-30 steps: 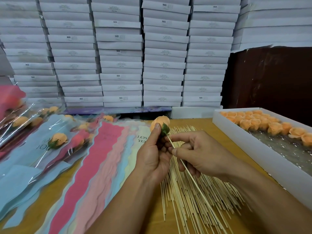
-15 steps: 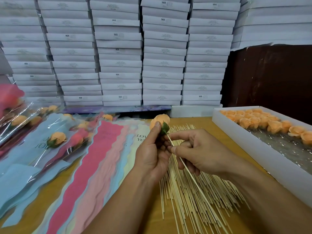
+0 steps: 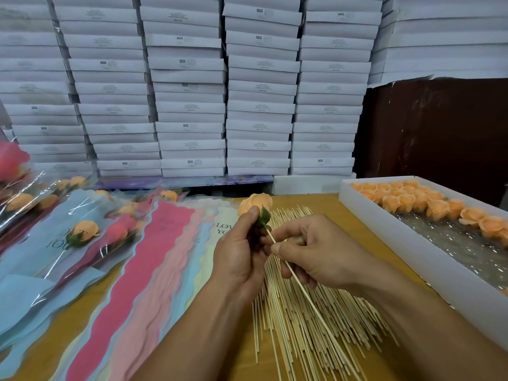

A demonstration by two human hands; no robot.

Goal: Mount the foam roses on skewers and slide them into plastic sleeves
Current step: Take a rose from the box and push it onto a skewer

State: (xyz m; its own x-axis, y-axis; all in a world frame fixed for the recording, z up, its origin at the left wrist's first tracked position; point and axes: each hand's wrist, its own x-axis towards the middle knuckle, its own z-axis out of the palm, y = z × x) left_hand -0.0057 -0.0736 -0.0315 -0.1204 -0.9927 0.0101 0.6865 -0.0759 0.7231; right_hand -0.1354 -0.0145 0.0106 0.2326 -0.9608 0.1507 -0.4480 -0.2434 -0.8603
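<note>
- Rising above the table's middle, an orange foam rose point(image 3: 255, 202) is gripped at its green base by the curled left hand point(image 3: 238, 259).
- A skewer point(image 3: 305, 295) at that base is pinched by the right hand point(image 3: 316, 253).
- Loose skewers point(image 3: 310, 325) are spread beneath.
- Coloured sleeves point(image 3: 154, 259) are fanned left; a white tray point(image 3: 406, 243) of roses is set right.

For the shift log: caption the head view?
Left hand holds foam rose; right hand pushes skewer into it.
</note>
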